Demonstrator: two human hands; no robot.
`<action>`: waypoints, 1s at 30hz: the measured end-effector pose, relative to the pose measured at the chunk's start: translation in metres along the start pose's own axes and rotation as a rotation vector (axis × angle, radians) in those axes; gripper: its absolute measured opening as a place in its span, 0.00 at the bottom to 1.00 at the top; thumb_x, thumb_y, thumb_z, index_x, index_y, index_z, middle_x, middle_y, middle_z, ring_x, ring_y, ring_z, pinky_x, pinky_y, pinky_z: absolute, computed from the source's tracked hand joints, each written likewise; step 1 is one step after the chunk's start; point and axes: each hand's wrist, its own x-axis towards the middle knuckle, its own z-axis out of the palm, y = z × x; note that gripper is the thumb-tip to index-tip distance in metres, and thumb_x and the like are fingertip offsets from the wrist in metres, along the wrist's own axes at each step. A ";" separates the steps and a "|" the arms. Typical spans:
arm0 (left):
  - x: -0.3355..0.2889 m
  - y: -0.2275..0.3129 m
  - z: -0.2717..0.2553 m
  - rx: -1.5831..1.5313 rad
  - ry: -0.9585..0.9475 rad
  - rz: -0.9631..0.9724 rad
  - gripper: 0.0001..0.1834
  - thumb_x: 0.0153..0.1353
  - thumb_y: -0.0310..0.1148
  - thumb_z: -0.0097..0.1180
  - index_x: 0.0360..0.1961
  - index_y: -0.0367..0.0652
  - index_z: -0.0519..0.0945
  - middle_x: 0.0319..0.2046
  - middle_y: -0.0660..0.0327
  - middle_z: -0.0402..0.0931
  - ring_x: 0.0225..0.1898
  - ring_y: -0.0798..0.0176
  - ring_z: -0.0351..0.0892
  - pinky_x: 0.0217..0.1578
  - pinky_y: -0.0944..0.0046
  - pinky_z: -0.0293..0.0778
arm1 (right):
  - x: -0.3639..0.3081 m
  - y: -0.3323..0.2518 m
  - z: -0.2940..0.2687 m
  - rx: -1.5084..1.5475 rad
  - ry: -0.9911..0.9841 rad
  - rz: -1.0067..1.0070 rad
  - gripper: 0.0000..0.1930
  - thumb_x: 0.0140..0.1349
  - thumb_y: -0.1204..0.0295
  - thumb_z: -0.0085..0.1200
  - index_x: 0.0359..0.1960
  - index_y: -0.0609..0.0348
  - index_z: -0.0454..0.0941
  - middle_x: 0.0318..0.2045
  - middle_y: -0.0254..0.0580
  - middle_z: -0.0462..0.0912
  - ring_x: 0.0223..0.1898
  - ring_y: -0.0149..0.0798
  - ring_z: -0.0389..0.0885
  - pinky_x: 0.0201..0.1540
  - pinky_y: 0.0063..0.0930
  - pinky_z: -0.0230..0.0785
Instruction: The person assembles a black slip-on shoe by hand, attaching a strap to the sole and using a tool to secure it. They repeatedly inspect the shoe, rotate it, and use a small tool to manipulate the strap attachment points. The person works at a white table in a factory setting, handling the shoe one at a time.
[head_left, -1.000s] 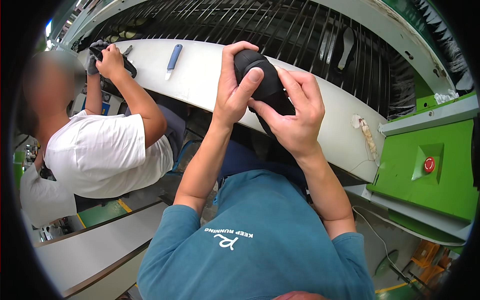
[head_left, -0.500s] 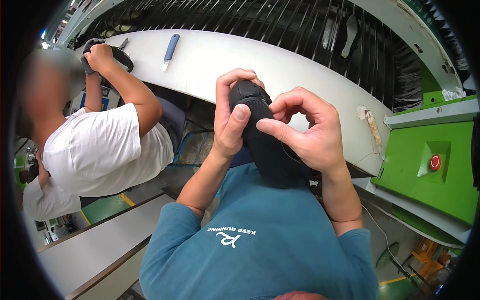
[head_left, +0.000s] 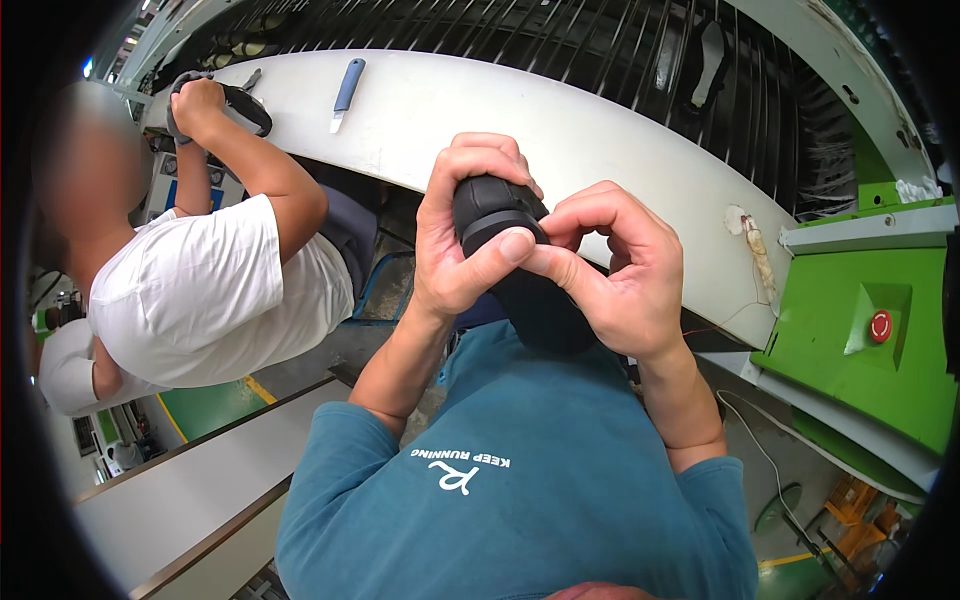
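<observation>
A black shoe is held up in front of my chest, its dark sole turned toward me and one rounded end pointing away. My left hand wraps round that far end, fingers over the top and thumb pressed on the sole edge. From the other side, my right hand closes thumb and forefinger on the shoe's rim, its thumb tip meeting my left thumb. Whether a small thing is pinched there is hidden. Beyond the shoe, a blue-handled knife lies on the white worktop.
At the left a co-worker in a white shirt handles a dark shoe. Dark rollers run behind the worktop. A green machine housing with a red button stands at right, near a wrapped cord bundle.
The shoe has tipped, so its thick sole edge shows more at the far end. My left thumb has slid right across it, and both thumb tips have come together.
</observation>
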 end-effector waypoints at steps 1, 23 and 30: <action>0.001 0.001 0.000 -0.004 -0.001 0.009 0.26 0.61 0.39 0.72 0.55 0.39 0.78 0.50 0.51 0.73 0.46 0.59 0.80 0.50 0.57 0.79 | 0.000 -0.002 0.000 0.000 0.000 0.003 0.14 0.58 0.74 0.83 0.39 0.62 0.87 0.35 0.37 0.88 0.33 0.29 0.86 0.39 0.25 0.80; 0.038 -0.073 0.017 -0.019 0.379 0.103 0.20 0.63 0.38 0.68 0.51 0.39 0.79 0.49 0.57 0.76 0.47 0.63 0.76 0.54 0.60 0.74 | 0.049 0.019 -0.013 -0.294 0.172 0.066 0.16 0.57 0.72 0.83 0.42 0.61 0.88 0.37 0.37 0.90 0.37 0.32 0.89 0.44 0.28 0.83; -0.030 -0.114 0.012 -0.094 0.444 0.045 0.30 0.75 0.46 0.61 0.66 0.35 0.69 0.53 0.48 0.76 0.56 0.50 0.82 0.63 0.43 0.80 | 0.004 0.062 -0.008 -0.475 0.128 -0.019 0.11 0.57 0.71 0.80 0.41 0.55 0.92 0.43 0.37 0.88 0.48 0.41 0.86 0.51 0.35 0.80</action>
